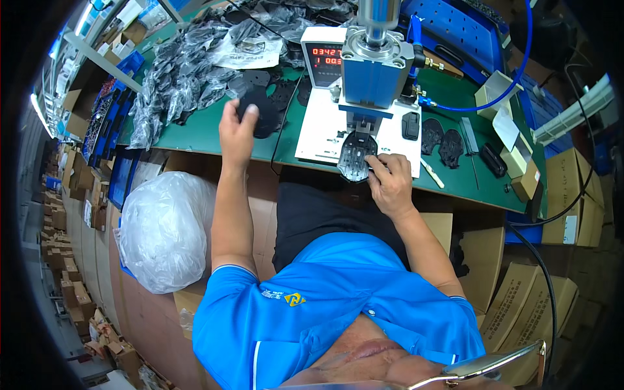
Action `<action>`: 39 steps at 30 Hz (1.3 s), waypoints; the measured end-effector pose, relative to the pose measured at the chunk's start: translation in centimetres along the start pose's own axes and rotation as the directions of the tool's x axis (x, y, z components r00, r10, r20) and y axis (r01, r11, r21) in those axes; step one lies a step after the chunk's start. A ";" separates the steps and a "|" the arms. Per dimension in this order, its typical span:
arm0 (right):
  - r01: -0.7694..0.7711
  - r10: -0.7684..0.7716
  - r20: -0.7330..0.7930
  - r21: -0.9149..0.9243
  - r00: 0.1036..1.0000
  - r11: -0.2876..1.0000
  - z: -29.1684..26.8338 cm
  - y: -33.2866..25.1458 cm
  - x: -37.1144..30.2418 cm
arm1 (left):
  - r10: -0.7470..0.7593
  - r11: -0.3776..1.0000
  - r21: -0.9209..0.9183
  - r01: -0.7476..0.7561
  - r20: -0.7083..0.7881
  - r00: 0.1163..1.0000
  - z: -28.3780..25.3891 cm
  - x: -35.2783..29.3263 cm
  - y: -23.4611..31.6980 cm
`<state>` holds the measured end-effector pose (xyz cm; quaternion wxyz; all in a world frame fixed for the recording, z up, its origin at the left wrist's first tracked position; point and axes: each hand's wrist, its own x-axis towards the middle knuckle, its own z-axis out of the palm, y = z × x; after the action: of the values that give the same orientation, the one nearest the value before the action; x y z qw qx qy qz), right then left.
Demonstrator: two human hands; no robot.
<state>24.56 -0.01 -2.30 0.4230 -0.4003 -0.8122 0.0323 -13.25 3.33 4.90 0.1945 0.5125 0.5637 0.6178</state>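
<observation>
On the left of the table, my left hand (238, 133) pinches a flat, rounded black plastic piece (262, 112) between thumb and fingers, with more dark pieces (283, 93) just beyond it. A black moulded plastic part (355, 160) with a ribbed, shiny face lies under the head of a blue press (369, 81), and its near end juts past the white base plate (315, 140). My right hand (392, 185) has its thumb and curled fingers on the right edge of that part. The fingertips' underside is hidden.
Clear-bagged dark parts (179, 78) are heaped at the back left. A counter box with a red display (324, 57) stands beside the press. Right of it lie two black parts (450, 148), a pale stick-like tool (431, 174) and a blue air hose (484, 108).
</observation>
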 end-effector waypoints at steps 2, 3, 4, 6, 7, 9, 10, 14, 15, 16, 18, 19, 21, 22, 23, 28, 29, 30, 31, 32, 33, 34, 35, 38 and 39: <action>-0.007 0.007 0.006 -0.008 1.000 1.000 -0.2 0.2 -0.1 | 0.095 0.972 0.197 -0.131 0.182 0.979 0.0 -2.8 2.8; -0.003 0.003 0.011 -0.004 1.000 1.000 -0.3 -0.1 0.0 | 0.140 0.962 0.195 -0.190 0.245 0.959 -0.4 -4.2 2.9; -0.002 0.002 0.012 0.000 1.000 1.000 -0.5 -0.3 0.1 | 0.162 0.969 0.135 -0.205 0.273 0.948 0.2 -5.4 3.0; -0.006 0.006 0.011 0.000 1.000 1.000 -0.6 -0.2 0.2 | 0.183 0.964 0.124 -0.234 0.327 0.927 1.4 -7.1 3.8; -0.044 0.046 -0.024 0.087 0.999 0.995 -0.6 -0.1 0.3 | 0.217 0.957 0.113 -0.269 0.341 0.915 1.9 -7.8 3.7; -0.080 0.091 -0.058 0.167 0.994 0.983 -0.9 0.0 0.2 | 0.328 0.923 0.068 -0.378 0.371 0.869 3.1 -8.4 3.2; -0.149 0.180 -0.116 0.237 0.977 0.960 -1.4 -0.2 0.1 | 0.375 0.895 0.082 -0.438 0.393 0.840 3.8 -8.9 3.4; -0.256 0.311 -0.194 0.262 0.930 0.931 -5.0 -0.4 -2.3 | 0.584 0.726 0.037 -0.687 0.495 0.643 7.4 -10.0 3.7; -0.270 0.321 -0.202 0.245 0.925 0.931 -6.1 -0.5 -3.2 | 0.562 0.713 0.065 -0.698 0.542 0.624 8.1 -10.4 3.5; -0.285 0.334 -0.209 0.230 0.919 0.930 -7.1 -0.6 -4.4 | 0.562 0.715 0.063 -0.696 0.542 0.625 8.8 -10.6 3.5; -0.370 0.403 -0.167 0.200 0.900 0.907 -9.2 -0.4 -7.2 | 0.569 0.633 0.139 -0.762 0.584 0.579 9.9 -10.7 3.1; -0.424 0.446 -0.175 0.149 0.878 0.893 -10.5 -0.3 -8.7 | 0.593 0.594 0.151 -0.790 0.581 0.557 10.6 -10.7 2.7; -0.528 0.534 -0.201 0.090 0.821 0.845 -12.6 0.5 -12.3 | 0.593 0.582 0.170 -0.795 0.580 0.558 11.1 -10.8 2.3; -0.580 0.581 -0.223 0.080 0.782 0.811 -13.6 1.2 -14.4 | 0.592 0.567 0.197 -0.800 0.578 0.562 11.2 -11.0 2.2; -0.610 0.596 -0.255 0.026 0.762 0.792 -14.6 1.8 -16.5 | 0.592 0.570 0.190 -0.799 0.579 0.560 11.2 -11.0 2.2; -0.844 0.778 -0.329 -0.165 0.535 0.511 -19.0 5.1 -26.9 | 0.600 0.528 0.233 -0.816 0.578 0.553 10.6 -11.0 2.1; -0.848 0.780 -0.335 -0.165 0.529 0.504 -19.4 6.0 -28.8 | 0.601 0.529 0.224 -0.818 0.582 0.548 10.6 -11.0 2.1; -0.893 0.826 -0.343 -0.211 0.448 0.397 -19.5 6.6 -30.7 | 0.592 0.536 0.228 -0.813 0.585 0.554 10.6 -10.9 2.1; -0.925 0.862 -0.357 -0.255 0.361 0.282 -19.6 7.3 -32.3 | 0.584 0.543 0.230 -0.808 0.588 0.560 10.7 -10.9 2.2; -0.929 0.862 -0.366 -0.252 0.352 0.272 -19.7 8.0 -33.9 | 0.588 0.543 0.217 -0.811 0.592 0.551 10.8 -10.8 2.3; -0.927 0.878 -0.347 -0.296 0.329 0.230 -19.7 8.6 -35.4 | 0.582 0.546 0.215 -0.810 0.598 0.551 11.0 -10.7 2.6; -0.923 0.894 -0.334 -0.338 0.300 0.184 -19.7 9.1 -37.2 | 0.578 0.549 0.206 -0.810 0.605 0.547 11.2 -10.7 2.7; -0.929 0.891 -0.358 -0.334 0.280 0.157 -19.8 10.0 -39.2 | 0.590 0.551 0.174 -0.816 0.610 0.529 11.2 -10.6 2.7; -0.877 0.926 -0.316 -0.479 0.208 0.034 -19.9 11.5 -42.6 | 0.563 0.600 0.169 -0.782 0.605 0.563 11.1 -11.0 2.3; -0.899 0.951 -0.271 -0.437 0.149 0.016 -19.7 11.7 -42.6 | 0.540 0.608 0.192 -0.770 0.611 0.579 10.9 -11.2 2.3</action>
<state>59.60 -26.62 -22.46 0.1349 -0.9224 -0.3465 0.1050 1.31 -1.05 0.59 -0.0398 0.8570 0.3785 0.3475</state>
